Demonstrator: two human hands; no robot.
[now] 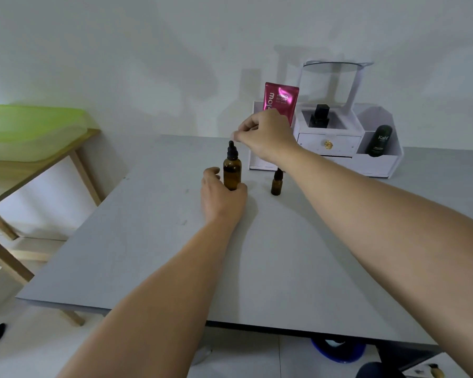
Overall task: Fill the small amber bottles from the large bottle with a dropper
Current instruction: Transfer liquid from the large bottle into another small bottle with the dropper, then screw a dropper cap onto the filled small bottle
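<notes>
Head view showed a grey table (148, 255) standing before a plain white wall (120, 64), with a wooden side table (38, 170) at the far left under a pale green cover (33, 124). At the far right of the grey surface sat a white organizer (380, 165) holding a pink tube (280, 100) upright, a black bottle (320, 115) in its middle compartment and a dark bottle (379, 141) in its right one. Near the middle of the table the large bottle (232, 170), amber with a black dropper cap (232, 151), stood upright. The left hand (221, 197) gripped it low down, fingers and thumb curled round its base from the near side. The right hand (265, 137) hung just above and to the right of the cap, fingers curled and thumb and forefinger drawn together beside the tip of the bulb; whether they touched it could not be told. A small amber bottle (276, 185) stood upright just right of the large one, apart from it, its cap partly hidden behind the right forearm.
</notes>
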